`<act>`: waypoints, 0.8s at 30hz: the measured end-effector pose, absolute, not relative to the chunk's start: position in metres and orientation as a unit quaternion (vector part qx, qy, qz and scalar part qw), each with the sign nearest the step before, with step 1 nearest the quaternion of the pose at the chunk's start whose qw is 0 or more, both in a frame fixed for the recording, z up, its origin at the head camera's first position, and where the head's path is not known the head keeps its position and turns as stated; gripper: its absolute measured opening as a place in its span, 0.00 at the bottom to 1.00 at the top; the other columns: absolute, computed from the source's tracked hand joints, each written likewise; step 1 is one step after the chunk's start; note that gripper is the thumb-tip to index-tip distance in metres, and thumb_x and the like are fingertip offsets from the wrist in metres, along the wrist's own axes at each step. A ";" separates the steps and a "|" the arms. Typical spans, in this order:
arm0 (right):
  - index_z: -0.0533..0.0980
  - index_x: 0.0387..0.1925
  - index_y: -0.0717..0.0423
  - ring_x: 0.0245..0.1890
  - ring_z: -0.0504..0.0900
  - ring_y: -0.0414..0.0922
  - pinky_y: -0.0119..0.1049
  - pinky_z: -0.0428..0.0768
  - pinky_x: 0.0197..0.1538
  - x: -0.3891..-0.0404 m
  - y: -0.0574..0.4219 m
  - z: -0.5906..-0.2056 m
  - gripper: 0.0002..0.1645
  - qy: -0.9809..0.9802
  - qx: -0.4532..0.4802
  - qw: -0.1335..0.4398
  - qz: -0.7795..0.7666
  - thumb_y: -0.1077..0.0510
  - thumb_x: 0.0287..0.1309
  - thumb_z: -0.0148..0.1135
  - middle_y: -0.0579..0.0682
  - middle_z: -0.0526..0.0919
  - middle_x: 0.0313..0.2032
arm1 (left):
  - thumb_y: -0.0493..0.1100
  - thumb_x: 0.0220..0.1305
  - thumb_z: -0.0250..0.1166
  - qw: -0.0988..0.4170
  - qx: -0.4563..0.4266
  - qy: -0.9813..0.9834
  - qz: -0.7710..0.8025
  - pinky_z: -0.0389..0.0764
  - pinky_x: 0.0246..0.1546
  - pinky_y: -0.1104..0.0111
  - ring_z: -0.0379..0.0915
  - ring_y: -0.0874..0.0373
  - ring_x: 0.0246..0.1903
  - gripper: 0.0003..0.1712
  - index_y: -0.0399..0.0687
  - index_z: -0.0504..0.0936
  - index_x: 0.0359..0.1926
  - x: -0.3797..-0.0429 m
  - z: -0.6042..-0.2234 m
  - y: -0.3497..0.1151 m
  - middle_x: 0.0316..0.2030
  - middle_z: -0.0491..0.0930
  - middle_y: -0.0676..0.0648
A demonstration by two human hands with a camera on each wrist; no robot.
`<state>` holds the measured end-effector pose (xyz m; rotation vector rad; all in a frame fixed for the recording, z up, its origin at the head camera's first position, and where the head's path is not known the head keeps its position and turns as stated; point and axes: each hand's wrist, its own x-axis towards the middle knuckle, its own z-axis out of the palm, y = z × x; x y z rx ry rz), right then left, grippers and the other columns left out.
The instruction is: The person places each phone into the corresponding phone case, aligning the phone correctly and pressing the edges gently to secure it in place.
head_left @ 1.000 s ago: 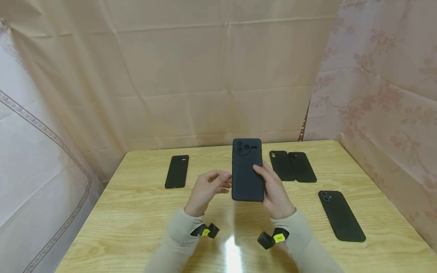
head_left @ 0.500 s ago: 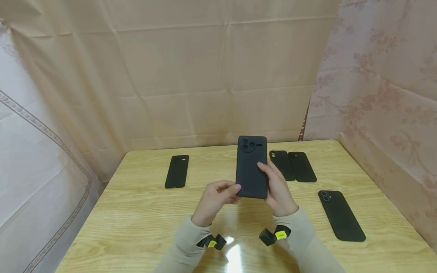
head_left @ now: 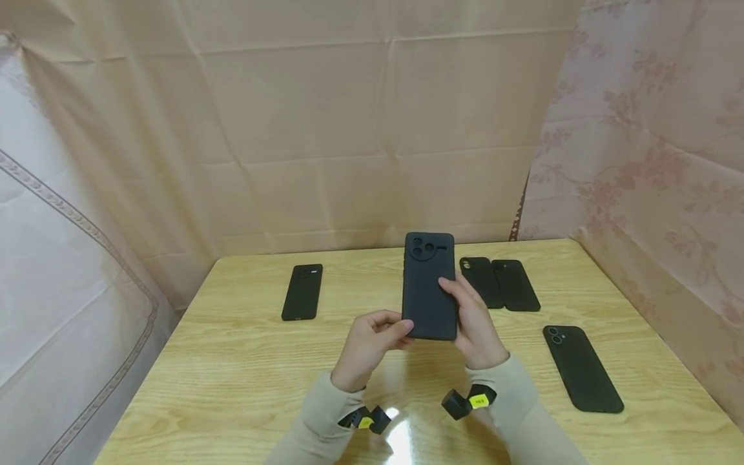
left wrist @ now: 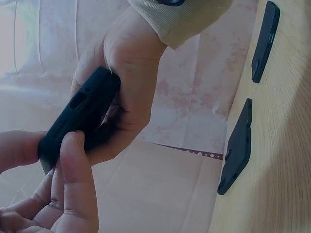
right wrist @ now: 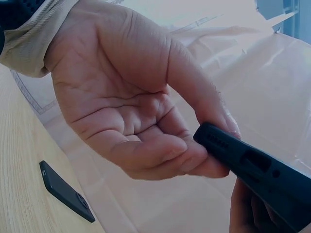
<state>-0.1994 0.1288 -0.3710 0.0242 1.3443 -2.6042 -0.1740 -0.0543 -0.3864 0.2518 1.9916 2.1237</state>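
A matte black phone case (head_left: 426, 298) with round camera openings is held upright above the table, back toward me. My right hand (head_left: 478, 330) grips its right edge, thumb across the back. My left hand (head_left: 367, 345) pinches the bottom left corner, thumb on the back and fingers behind. The left wrist view shows the bottom end of the case (left wrist: 73, 114) with its port slot, thumb and finger at one corner. In the right wrist view, my left hand (right wrist: 141, 97) holds the corner of the case (right wrist: 272, 177). I cannot tell whether a phone sits inside.
A black phone (head_left: 302, 292) lies at the back left of the wooden table (head_left: 232, 387). Behind my right hand lie a black case (head_left: 481, 284) and another dark phone-shaped piece (head_left: 516, 285), side by side. A black phone with two lenses (head_left: 583, 368) lies at the right.
My left hand has moved right and taken hold of the bottom left corner. The case has shifted slightly to the right in my right hand's grip. The things on the table have not moved.
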 end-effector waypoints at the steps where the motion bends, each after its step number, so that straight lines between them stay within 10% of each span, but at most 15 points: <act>1: 0.48 0.77 0.43 0.57 0.75 0.37 0.31 0.80 0.54 -0.199 0.129 -0.371 0.34 0.455 0.008 0.107 -0.884 0.55 0.75 0.45 0.44 0.63 0.66 | 0.39 0.64 0.65 0.108 0.084 0.678 0.722 0.86 0.42 0.60 0.82 0.61 0.30 0.15 0.29 0.82 0.45 -0.174 -0.386 -0.054 0.30 0.85 0.49; 24: 0.48 0.76 0.43 0.61 0.71 0.37 0.32 0.78 0.57 -0.196 0.128 -0.368 0.31 0.430 -0.026 0.090 -0.898 0.57 0.77 0.40 0.43 0.62 0.66 | 0.44 0.67 0.64 0.111 0.076 0.622 0.771 0.82 0.52 0.57 0.83 0.59 0.39 0.22 0.30 0.77 0.53 -0.167 -0.393 -0.041 0.36 0.84 0.50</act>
